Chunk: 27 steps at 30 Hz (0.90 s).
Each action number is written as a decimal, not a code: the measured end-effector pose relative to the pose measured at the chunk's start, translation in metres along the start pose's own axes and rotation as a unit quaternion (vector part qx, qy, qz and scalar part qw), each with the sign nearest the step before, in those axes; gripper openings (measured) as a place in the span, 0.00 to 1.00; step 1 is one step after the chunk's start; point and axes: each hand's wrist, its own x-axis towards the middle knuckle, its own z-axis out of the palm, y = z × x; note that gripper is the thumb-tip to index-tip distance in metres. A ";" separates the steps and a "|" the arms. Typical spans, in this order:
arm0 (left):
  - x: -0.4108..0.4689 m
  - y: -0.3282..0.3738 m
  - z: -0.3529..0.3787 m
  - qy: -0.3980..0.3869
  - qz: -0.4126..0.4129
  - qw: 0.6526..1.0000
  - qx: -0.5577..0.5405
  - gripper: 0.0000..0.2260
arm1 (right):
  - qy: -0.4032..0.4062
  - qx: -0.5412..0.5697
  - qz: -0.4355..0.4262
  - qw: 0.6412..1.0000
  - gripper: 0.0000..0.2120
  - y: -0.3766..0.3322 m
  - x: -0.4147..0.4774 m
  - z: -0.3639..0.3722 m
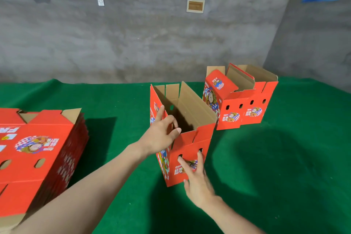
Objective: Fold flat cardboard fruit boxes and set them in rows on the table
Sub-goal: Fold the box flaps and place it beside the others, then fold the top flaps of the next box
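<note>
The erected box is standing upright at the middle of the green surface, right in front of you, with its top flaps raised and its brown inside showing. Your left hand is gripping it at the near-left top corner: the thumb is lying over the front rim, some fingers are curling inside, and the index finger is pointing up along the side wall. Your right hand is lying wide, with straight, spread fingers pressing on the red front face just below the round holes.

At about 2 o'clock from this box, a finished box is sitting just beside it, corner close to corner; I cannot tell whether they are touching. It is also standing with its top open. At 9 o'clock, well apart, a stack of flat boxes is waiting at the left edge of the surface, many sheets deep.

Judging by this, you are early in the job. One box is looking done and placed, and the one in your hands is looking shaped and is being steadied or slid into line with it, so a row is only beginning. Most of the work, the whole stack, is lying ahead of you.
</note>
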 end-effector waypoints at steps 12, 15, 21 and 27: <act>0.146 -0.030 0.009 -0.044 -0.072 0.996 0.026 0.25 | -0.050 -0.064 0.082 0.993 0.47 0.066 0.156 -0.029; 0.163 -0.031 0.024 -0.024 -0.061 0.998 -0.016 0.24 | -0.060 -0.077 0.115 0.988 0.50 0.088 0.194 -0.040; 0.159 -0.060 0.039 0.021 -0.085 0.994 0.062 0.14 | -0.061 -0.137 0.138 0.979 0.53 0.136 0.243 -0.055; 0.113 -0.091 -0.003 0.020 -0.132 0.979 0.157 0.12 | -0.080 -0.094 0.217 0.968 0.41 0.152 0.270 -0.076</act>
